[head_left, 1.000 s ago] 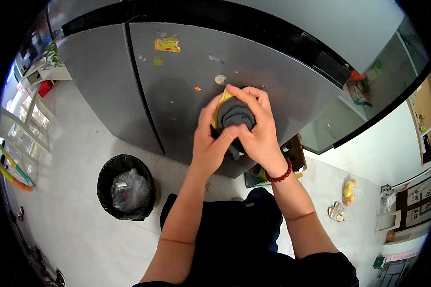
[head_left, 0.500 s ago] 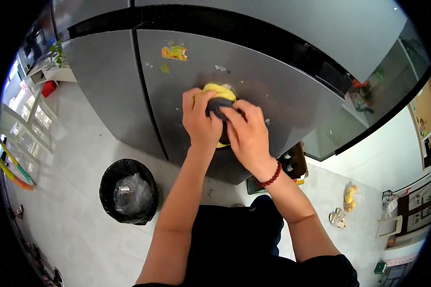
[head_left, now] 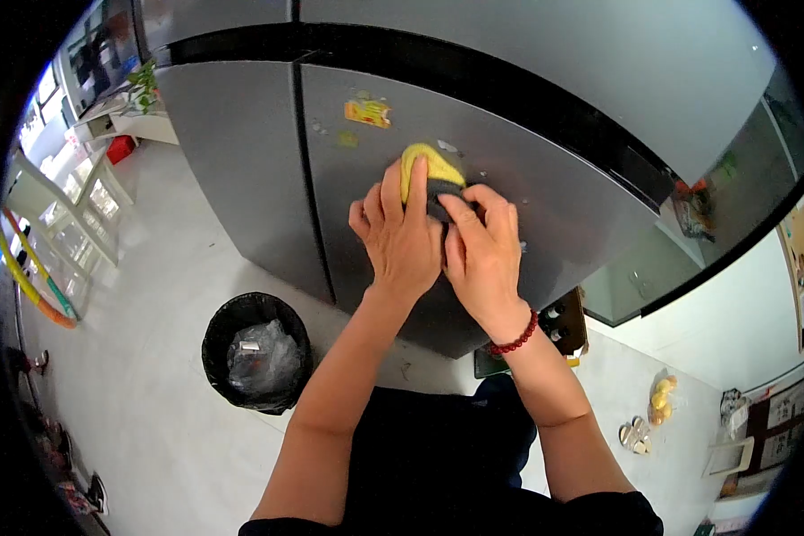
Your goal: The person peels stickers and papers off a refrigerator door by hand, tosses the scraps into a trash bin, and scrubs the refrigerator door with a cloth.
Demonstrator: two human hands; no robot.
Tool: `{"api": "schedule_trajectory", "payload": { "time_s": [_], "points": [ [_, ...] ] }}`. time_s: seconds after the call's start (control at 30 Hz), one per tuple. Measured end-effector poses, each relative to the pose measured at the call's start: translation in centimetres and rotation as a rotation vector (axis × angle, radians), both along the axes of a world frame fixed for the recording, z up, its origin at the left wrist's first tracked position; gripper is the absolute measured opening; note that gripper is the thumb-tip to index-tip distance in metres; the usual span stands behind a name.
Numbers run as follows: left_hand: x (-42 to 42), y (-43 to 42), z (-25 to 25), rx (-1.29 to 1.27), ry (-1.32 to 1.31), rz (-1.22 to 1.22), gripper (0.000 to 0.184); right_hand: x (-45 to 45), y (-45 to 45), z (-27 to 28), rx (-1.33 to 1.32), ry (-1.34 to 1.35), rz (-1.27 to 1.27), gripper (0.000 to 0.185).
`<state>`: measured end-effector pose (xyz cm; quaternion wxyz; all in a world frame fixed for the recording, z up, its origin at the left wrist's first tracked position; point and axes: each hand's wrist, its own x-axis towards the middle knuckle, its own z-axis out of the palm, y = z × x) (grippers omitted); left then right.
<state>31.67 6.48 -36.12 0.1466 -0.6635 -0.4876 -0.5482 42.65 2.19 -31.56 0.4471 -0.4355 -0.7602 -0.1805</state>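
Observation:
A yellow and grey cloth [head_left: 433,163] is pressed in a bunch against the grey refrigerator door [head_left: 366,196]. My left hand [head_left: 399,239] is closed on its left side, with the fingers laid over the yellow part. On the right, my right hand [head_left: 486,246] pinches the grey part, the thumb tucked in near the left hand. The lower part of the cloth is hidden behind both hands. Higher on the door are a torn yellow-orange sticker [head_left: 368,113], a faint greenish patch [head_left: 347,139] and several whitish scraps, one of them [head_left: 447,146] just above the cloth.
A black-lined trash bin [head_left: 214,353] holding clear plastic stands on the floor at lower left. Right of the door's foot is a box of bottles [head_left: 570,323]. A bag of yellow fruit [head_left: 661,399] lies further right. A white chair [head_left: 67,210] stands at far left.
Both hands and the cloth stay together at the door. My left hand has flattened more over the cloth, and less yellow shows below the hands. The view has shifted slightly.

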Motion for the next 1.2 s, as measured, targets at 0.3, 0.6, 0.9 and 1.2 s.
{"api": "schedule_trajectory", "payload": {
  "time_s": [0.3,0.6,0.9,1.2],
  "points": [
    [-3.6,2.2,4.3,0.025,0.069,0.239,0.068,-3.1,1.6,0.9,-0.051,0.024,0.068,0.050],
    [-4.4,2.9,4.9,0.005,0.145,0.261,0.071,-3.5,2.7,0.4,0.002,0.003,0.093,0.053],
    [-4.2,1.3,0.9,-0.026,0.118,0.171,0.073,-2.8,1.1,-3.1,-0.163,0.024,0.042,0.052],
    [-6.7,2.4,3.2,-0.063,-0.568,-0.492,0.060,-6.4,4.1,-1.2,-0.043,0.083,0.087,0.052]
  ]
}}
